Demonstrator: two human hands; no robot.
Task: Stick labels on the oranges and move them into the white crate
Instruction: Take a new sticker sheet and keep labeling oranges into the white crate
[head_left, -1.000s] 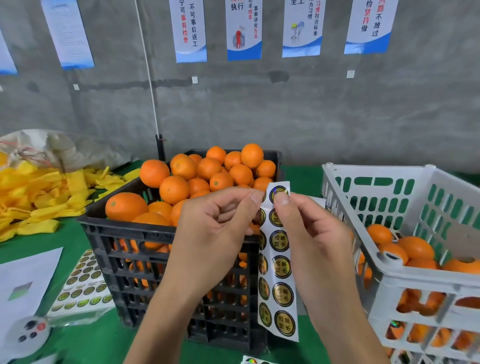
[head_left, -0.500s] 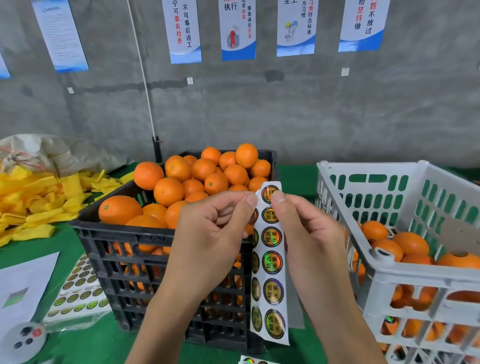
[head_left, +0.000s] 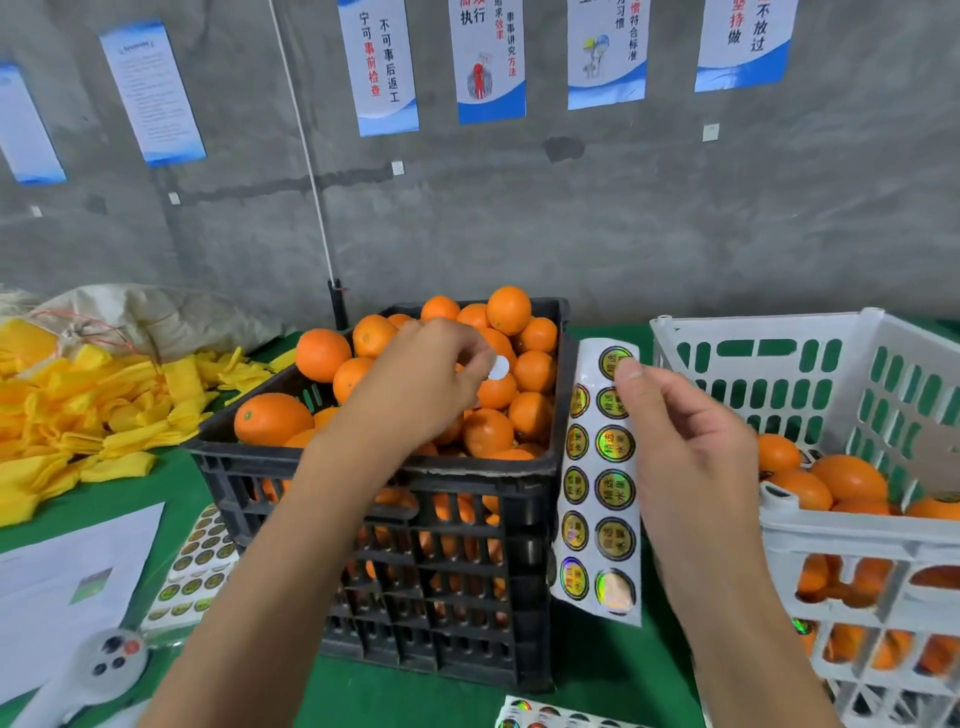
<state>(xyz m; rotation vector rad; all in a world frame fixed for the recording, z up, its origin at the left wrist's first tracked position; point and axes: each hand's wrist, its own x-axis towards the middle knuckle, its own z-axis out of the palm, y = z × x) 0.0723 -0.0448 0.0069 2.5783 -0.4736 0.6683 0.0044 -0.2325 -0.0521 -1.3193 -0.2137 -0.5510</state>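
A black crate (head_left: 467, 478) in the middle is heaped with oranges (head_left: 322, 354). My left hand (head_left: 421, 384) hovers over the heap and pinches a peeled round label (head_left: 500, 368), its white back facing me. My right hand (head_left: 691, 457) pinches the top of a strip of gold round labels (head_left: 600, 483) that hangs between the two crates. The white crate (head_left: 852, 540) at the right holds several oranges (head_left: 849, 478).
Yellow cloths (head_left: 78, 415) and a sack (head_left: 156, 317) lie at the left. More label sheets (head_left: 197, 566), white paper (head_left: 62, 582) and a small white device (head_left: 111, 660) sit on the green table (head_left: 613, 670) by the black crate. The grey wall carries posters.
My left hand has peeled one label off the strip and moved left and up over the oranges. The strip stays in my right hand, which has shifted slightly right.
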